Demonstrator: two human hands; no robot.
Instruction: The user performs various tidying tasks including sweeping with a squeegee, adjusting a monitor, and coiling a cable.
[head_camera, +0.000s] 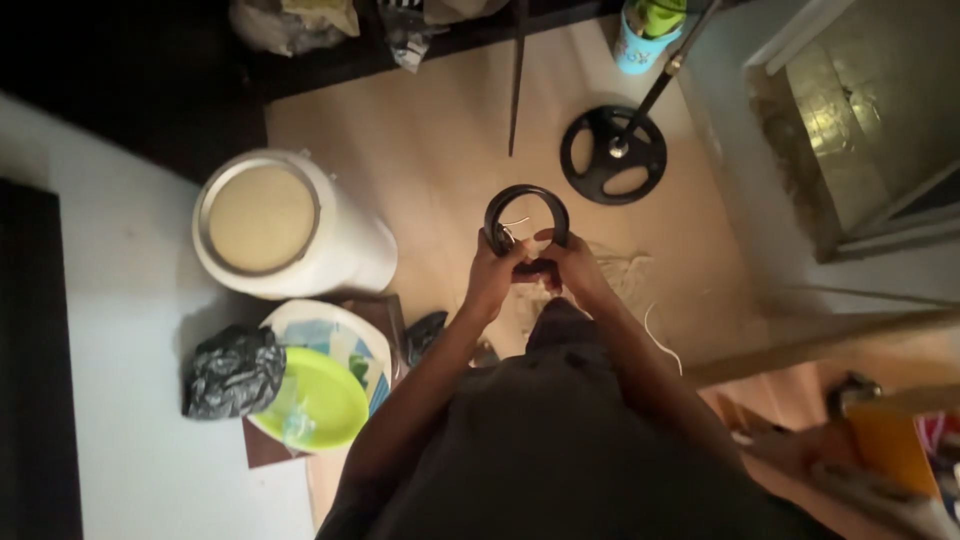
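Nearest to us is our own dark shirt (560, 440), filling the bottom of the view, and from it both forearms run up to meet over the pale wooden floor (440, 150). Our left hand (494, 275) and right hand (572, 265) are closed together on the near edge of a black ring-shaped band (527, 212), fingers curled and pinching it where a small bright metal piece (508, 236) shows at its lower left; the exact placing of the fingertips we cannot make out in the dim light. The ring stands just beyond our knuckles, its open loop rising away from us, touching both hands at its near side and free everywhere else. To work this grip well, we judge it wise to keep the thumbs close to the metal piece, hold the loop steady with one hand while the other does the fine work, and tilt it toward the light. On the left stand a white cylindrical bin (290, 225), a lime green plate (318, 398) and a crumpled black bag (234, 372); farther off to the right, a round black stand base (612, 155) rests on the floor, well apart from our hands.
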